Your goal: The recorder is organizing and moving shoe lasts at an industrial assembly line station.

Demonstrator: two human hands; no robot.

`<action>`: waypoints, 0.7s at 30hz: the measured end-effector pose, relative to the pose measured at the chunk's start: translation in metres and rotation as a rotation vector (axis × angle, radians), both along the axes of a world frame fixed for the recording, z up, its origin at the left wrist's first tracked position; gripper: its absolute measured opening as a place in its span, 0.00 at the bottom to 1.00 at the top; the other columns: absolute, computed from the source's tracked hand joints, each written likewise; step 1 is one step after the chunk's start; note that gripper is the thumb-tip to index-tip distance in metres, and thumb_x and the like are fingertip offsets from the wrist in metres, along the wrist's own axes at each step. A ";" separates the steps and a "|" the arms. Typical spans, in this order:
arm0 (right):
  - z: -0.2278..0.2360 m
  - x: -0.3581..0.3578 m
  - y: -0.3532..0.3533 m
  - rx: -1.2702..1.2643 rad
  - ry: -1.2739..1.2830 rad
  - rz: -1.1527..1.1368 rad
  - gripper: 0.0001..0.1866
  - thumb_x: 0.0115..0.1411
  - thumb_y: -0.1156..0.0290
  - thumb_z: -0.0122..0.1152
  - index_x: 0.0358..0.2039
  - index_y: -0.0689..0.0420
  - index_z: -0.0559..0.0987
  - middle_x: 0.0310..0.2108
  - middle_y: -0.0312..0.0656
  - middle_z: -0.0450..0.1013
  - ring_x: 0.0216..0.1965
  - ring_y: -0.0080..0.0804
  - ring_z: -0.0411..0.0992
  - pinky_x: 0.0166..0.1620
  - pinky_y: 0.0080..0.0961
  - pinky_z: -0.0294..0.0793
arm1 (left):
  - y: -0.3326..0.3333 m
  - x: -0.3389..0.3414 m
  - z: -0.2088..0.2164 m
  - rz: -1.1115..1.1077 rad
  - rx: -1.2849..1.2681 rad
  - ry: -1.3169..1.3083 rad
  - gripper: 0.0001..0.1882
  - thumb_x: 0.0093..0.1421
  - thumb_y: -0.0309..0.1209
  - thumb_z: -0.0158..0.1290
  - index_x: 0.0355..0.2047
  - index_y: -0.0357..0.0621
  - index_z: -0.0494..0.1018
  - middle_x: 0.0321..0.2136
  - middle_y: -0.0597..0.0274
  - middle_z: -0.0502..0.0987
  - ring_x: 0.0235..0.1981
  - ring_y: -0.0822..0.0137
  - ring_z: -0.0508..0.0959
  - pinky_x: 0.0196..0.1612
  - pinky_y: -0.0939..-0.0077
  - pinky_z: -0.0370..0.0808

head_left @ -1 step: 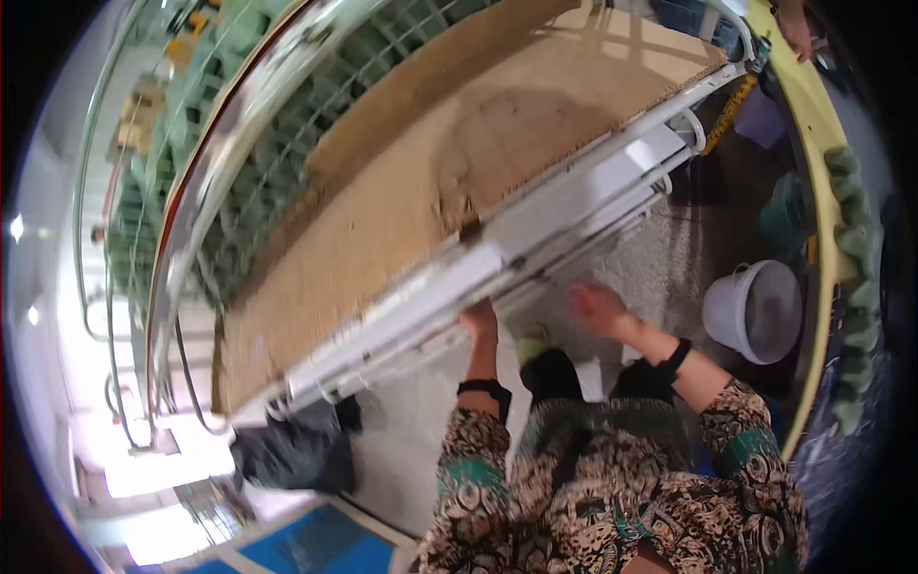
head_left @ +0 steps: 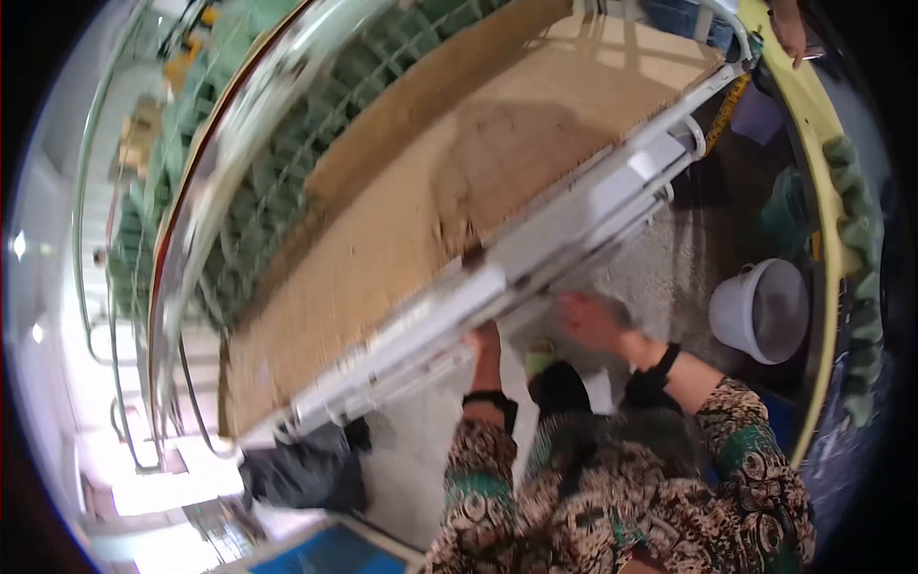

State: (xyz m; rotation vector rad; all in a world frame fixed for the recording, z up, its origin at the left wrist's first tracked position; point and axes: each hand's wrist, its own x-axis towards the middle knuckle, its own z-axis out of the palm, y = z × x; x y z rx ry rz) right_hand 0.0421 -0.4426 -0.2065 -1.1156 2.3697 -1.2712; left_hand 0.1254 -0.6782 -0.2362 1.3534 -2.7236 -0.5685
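Observation:
A white metal rack cart [head_left: 583, 225] stands tilted across the view, with a flattened brown cardboard sheet [head_left: 354, 277] lining its shelf. My left hand [head_left: 483, 342] is at the cart's near lower edge, its fingers curled against the white rail and partly hidden there. To its right, my right hand [head_left: 595, 323] is in the air just short of the same edge. It is smeared by motion, and I see nothing in it. A dark, rounded shadow falls on the cardboard.
Green molded trays [head_left: 277, 230] are stacked behind the cart's wire mesh. A white bucket [head_left: 758, 311] stands on the floor at right, beside a yellow-edged bench [head_left: 822, 230]. A black bag [head_left: 311, 469] lies at lower left. Another person's hand [head_left: 790, 36] shows at top right.
My right hand has shifted slightly left, closer to the cart's edge. The left hand remains at the rail. The whole view has shifted slightly.

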 end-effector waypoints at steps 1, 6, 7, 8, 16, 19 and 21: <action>-0.012 0.007 -0.038 0.013 -0.035 -0.032 0.16 0.51 0.65 0.57 0.39 0.59 0.72 0.35 0.48 0.72 0.34 0.43 0.70 0.40 0.39 0.69 | -0.020 -0.023 0.001 -0.031 0.003 0.082 0.19 0.58 0.32 0.48 0.49 0.38 0.66 0.39 0.54 0.74 0.35 0.60 0.76 0.33 0.66 0.74; 0.015 -0.035 -0.242 -0.182 -0.087 -0.270 0.16 0.51 0.63 0.57 0.37 0.60 0.73 0.36 0.52 0.71 0.35 0.49 0.70 0.41 0.44 0.68 | -0.123 -0.098 -0.003 -0.247 0.111 0.406 0.20 0.58 0.31 0.48 0.50 0.38 0.65 0.40 0.53 0.73 0.36 0.59 0.75 0.34 0.65 0.74; 0.011 -0.035 -0.262 -0.208 -0.105 -0.323 0.16 0.51 0.63 0.57 0.37 0.60 0.73 0.36 0.52 0.71 0.35 0.48 0.70 0.41 0.43 0.68 | -0.124 -0.102 -0.014 -0.291 0.181 0.443 0.20 0.58 0.30 0.48 0.50 0.38 0.65 0.40 0.53 0.73 0.36 0.59 0.75 0.34 0.65 0.74; 0.020 0.024 -0.302 -0.255 -0.131 -0.325 0.17 0.51 0.63 0.57 0.38 0.60 0.73 0.36 0.52 0.71 0.35 0.48 0.70 0.41 0.43 0.68 | -0.144 -0.091 -0.025 -0.289 0.219 0.475 0.20 0.57 0.30 0.48 0.50 0.38 0.65 0.40 0.53 0.73 0.36 0.58 0.75 0.34 0.64 0.74; -0.006 -0.053 -0.310 -0.455 -0.222 -0.300 0.18 0.51 0.62 0.59 0.39 0.61 0.74 0.37 0.50 0.71 0.35 0.44 0.70 0.41 0.40 0.69 | -0.156 -0.033 -0.102 -0.153 0.726 0.789 0.21 0.57 0.29 0.49 0.51 0.37 0.64 0.42 0.52 0.72 0.37 0.56 0.75 0.36 0.62 0.74; 0.003 -0.056 -0.307 -0.549 -0.246 -0.250 0.19 0.51 0.62 0.60 0.39 0.61 0.75 0.37 0.50 0.72 0.35 0.43 0.70 0.41 0.38 0.69 | -0.172 0.000 -0.111 -0.060 0.891 0.907 0.21 0.57 0.28 0.49 0.51 0.37 0.63 0.43 0.52 0.72 0.37 0.56 0.75 0.36 0.62 0.74; -0.023 -0.028 -0.259 -0.603 -0.256 -0.208 0.19 0.51 0.61 0.60 0.40 0.61 0.75 0.37 0.49 0.72 0.35 0.42 0.70 0.41 0.38 0.69 | -0.170 0.013 -0.103 0.013 1.007 0.991 0.21 0.57 0.28 0.49 0.52 0.37 0.63 0.43 0.52 0.72 0.38 0.55 0.75 0.37 0.61 0.74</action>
